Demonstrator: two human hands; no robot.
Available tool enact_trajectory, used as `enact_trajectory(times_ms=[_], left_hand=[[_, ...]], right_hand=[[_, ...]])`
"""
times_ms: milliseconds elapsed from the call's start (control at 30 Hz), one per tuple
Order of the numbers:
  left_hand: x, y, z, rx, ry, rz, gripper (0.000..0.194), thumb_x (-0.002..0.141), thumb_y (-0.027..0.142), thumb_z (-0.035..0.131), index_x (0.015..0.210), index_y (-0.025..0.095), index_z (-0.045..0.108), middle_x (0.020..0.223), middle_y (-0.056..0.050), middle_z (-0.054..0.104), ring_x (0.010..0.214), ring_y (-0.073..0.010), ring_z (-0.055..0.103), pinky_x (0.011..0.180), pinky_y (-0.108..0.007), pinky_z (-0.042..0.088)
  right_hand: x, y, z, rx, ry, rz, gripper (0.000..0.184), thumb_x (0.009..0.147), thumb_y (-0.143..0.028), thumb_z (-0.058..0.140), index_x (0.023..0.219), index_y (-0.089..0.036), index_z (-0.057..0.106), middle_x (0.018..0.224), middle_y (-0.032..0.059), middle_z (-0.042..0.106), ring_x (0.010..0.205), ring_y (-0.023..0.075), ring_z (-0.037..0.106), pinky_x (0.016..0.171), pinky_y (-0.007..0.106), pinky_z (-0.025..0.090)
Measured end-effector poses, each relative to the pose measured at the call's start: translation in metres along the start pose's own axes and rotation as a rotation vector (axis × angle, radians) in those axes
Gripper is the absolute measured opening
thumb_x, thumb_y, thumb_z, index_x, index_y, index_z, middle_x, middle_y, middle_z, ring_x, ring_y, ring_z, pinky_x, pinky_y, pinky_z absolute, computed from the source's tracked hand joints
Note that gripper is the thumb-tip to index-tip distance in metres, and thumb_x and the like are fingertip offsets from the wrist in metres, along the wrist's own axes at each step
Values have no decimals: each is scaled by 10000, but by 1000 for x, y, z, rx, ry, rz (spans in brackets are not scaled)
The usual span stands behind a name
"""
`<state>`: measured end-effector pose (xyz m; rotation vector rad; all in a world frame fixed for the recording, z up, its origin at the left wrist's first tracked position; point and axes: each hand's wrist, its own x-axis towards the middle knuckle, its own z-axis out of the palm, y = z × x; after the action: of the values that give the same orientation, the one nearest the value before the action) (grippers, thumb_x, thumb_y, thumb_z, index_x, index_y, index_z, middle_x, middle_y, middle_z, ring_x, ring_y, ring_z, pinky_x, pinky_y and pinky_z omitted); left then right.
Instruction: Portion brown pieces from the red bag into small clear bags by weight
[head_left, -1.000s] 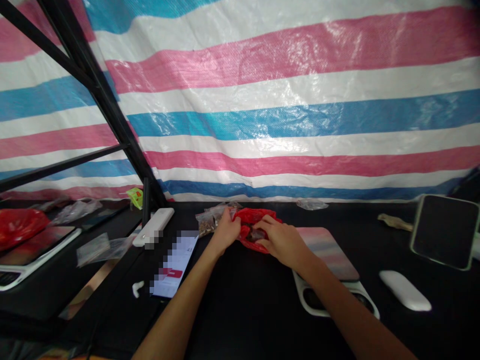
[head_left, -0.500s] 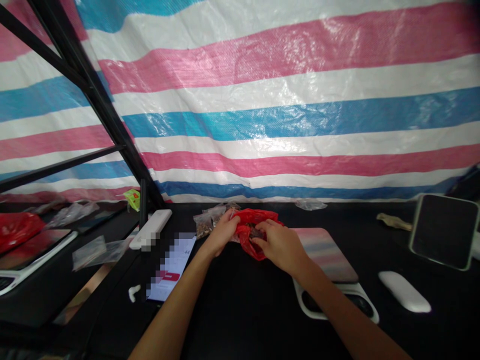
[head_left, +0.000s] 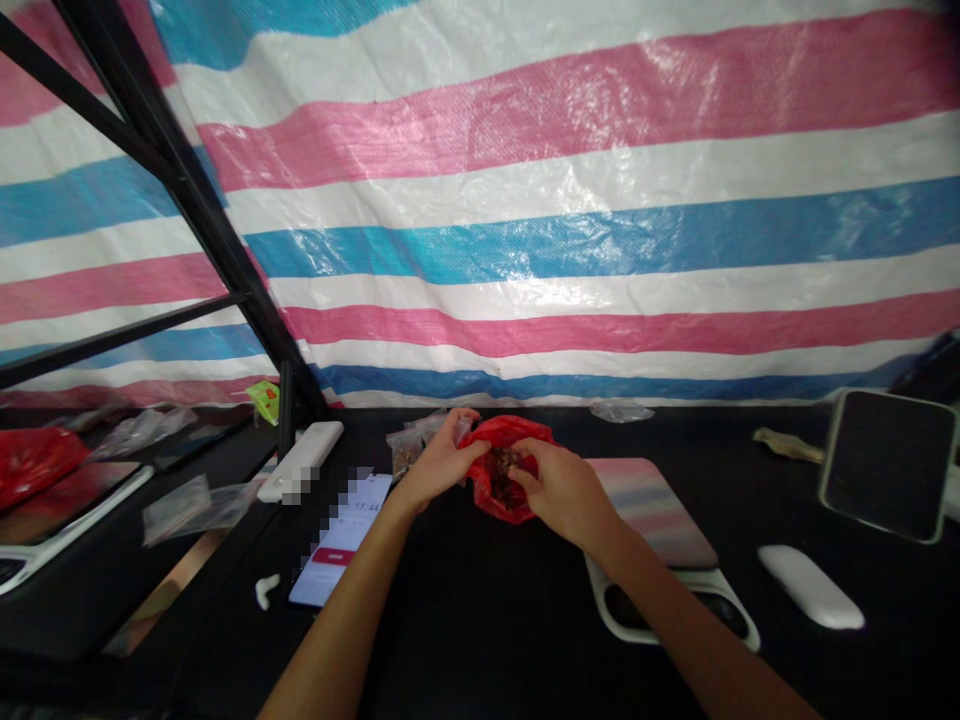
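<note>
Both my hands hold a crumpled red plastic bag (head_left: 496, 483) up at the far side of the black table (head_left: 480, 640). Its mouth gapes, showing dark brown lumpy contents. My left hand (head_left: 438, 466) pinches the bag's left edge, and my right hand (head_left: 562, 492) grips its right side. Just behind my left hand lies a clear plastic bag (head_left: 405, 450) with brown bits inside, partly hidden by that hand.
A phone (head_left: 341, 540) lies left of my left forearm, beside a white power bank (head_left: 301, 460). To the right stand a striped-top scale (head_left: 651, 510), a white oval case (head_left: 810, 587) and a dark square pad (head_left: 889, 465). A striped tarp (head_left: 570, 250) hangs behind.
The red bag's mouth has opened wider, and more of the dark contents shows. My hands have spread slightly apart on it, and the bag sits a little lower.
</note>
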<state>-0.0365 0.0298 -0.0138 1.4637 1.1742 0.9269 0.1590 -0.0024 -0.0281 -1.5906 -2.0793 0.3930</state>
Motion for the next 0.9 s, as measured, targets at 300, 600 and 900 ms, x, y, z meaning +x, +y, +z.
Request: enact_trajectory(times_ms=[300,600,900], left_hand=[[3,-5,-12,340,329,492,679,852,131,586,1474,237,335,1119,-44,597,972,-171,605,955,-340,477],[1,-11,1,693,64,462,685,783,25,483,1441,207,426,1111,-86,694,1002,-245,658,925,-391,499],[-3,-13,18,669,23,452,636,814,162,642,1411,203,429,1192,-117,703,1079,-291,685,971,-424,514]], right_hand=[[3,3,-7,40,63,30,225,923,-269,638,1132,-258,720,1114,36,790,1040,259,732,882,353,498],[7,8,-13,176,146,-57,288,929,-283,637,1215,-271,661,1176,31,765,1082,243,711,962,376,505],[5,6,-6,213,108,-160,273,912,-227,662,1182,-266,679,1161,44,726,1062,239,694,987,390,498]])
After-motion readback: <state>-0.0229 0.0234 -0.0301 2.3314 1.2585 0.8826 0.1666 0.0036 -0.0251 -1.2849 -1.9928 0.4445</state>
